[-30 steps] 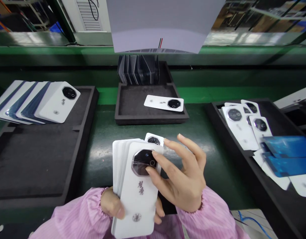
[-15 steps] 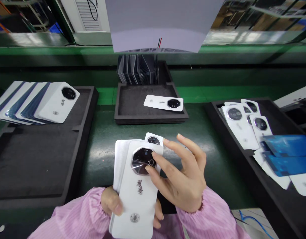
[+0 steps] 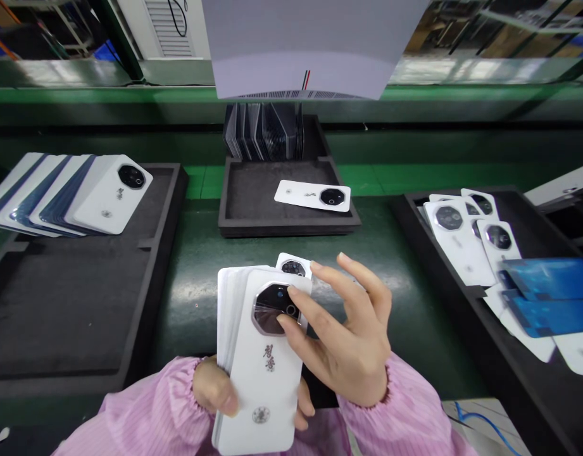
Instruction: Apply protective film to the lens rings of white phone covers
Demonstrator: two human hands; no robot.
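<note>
A fanned stack of white phone back panels (image 3: 267, 386) is in my left hand (image 3: 219, 389), low in the middle of the head view. My left thumb lies on the left side of the stack, and its fingers curl round the right edge. The front panel has a dark octagonal camera print (image 3: 275, 309), dark lettering and a round emblem. My right hand (image 3: 348, 329) rests its thumb and forefinger tips, slightly apart, on the camera print; its other fingers are spread. Another panel with a camera print (image 3: 294, 265) shows partly behind the stack.
On the left, a black foam tray (image 3: 58, 316) holds overlapping panels (image 3: 113, 199). A middle tray (image 3: 286, 229) has one panel (image 3: 313, 195) and a row of dark sheets (image 3: 263, 133). The right tray (image 3: 504, 386) carries loose panels (image 3: 462, 247) and blue films (image 3: 552, 278).
The front panel has shifted slightly right, so more of the stack's left edges show. My right hand stays almost still at the camera print.
</note>
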